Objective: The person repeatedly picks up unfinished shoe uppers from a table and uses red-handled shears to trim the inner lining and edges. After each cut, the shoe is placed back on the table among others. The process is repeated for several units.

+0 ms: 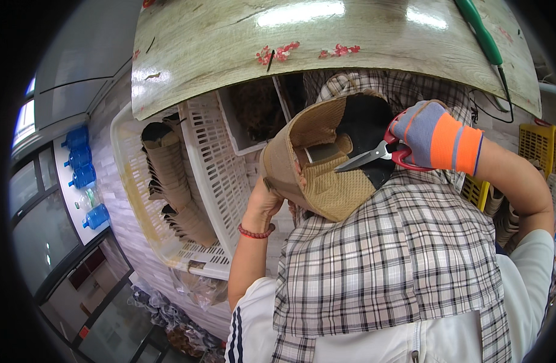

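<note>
A tan, textured fabric cap (279,163) with a dark inner panel sits over my lap, its hollow inside turned toward me. My left hand (271,195) is closed on its left side, with fingertips showing inside the cap; a red bead bracelet is on that wrist. In my right hand (416,134), gloved in grey and orange, is a pair of red-handled scissors (382,150). Their metal blades point left across the cap's opening and look nearly together. Whether the tips touch the fabric, I cannot tell.
Nested tan caps (169,160) lie in a white plastic basket (216,145) at left. Beside it stands a white bin (245,149) of dark scraps. A wood-grain table (211,72) carries a green corded tool (480,33). Yellow crates (535,145) stand at right, blue water jugs (80,158) far left.
</note>
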{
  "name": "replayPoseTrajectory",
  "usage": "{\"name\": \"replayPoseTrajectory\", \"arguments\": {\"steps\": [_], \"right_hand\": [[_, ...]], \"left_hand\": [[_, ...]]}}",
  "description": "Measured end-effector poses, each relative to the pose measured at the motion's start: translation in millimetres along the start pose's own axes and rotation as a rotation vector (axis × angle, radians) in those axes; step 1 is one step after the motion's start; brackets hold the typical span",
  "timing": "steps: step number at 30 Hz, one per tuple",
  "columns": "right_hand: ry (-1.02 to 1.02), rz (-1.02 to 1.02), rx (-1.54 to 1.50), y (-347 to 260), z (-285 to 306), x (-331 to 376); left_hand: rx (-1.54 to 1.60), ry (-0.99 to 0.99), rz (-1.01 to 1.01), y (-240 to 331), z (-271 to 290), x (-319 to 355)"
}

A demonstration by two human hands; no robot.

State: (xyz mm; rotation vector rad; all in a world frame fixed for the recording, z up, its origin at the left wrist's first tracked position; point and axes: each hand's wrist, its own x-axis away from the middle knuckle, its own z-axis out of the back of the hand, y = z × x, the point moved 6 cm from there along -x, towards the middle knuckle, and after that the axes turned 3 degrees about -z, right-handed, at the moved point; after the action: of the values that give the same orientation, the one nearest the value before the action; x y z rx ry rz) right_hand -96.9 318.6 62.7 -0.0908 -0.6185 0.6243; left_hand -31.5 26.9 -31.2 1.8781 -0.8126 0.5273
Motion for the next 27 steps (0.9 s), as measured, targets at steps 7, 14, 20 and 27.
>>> {"name": "replayPoseTrajectory", "arguments": {"steps": [7,14,20,27], "right_hand": [[-0.097,0.008,0.043,5.1,-0.4,-7.9],[-0.128,-0.005,0.031,5.3,0.0,-8.3],[-0.026,0.025,0.022,0.5,-2.3,-4.8],[-0.115,-0.085,0.036,-5.4,-9.1,8.7]], "left_hand": [[-0.010,-0.020,-0.014,-1.4,2.6,-2.4],[-0.004,-0.012,-0.042,-0.7,1.2,-0.6],[0.010,-0.002,-0.050,-1.1,2.1,-2.4],[-0.018,-0.018,-0.099,-2.1,2.6,-0.7]]}}
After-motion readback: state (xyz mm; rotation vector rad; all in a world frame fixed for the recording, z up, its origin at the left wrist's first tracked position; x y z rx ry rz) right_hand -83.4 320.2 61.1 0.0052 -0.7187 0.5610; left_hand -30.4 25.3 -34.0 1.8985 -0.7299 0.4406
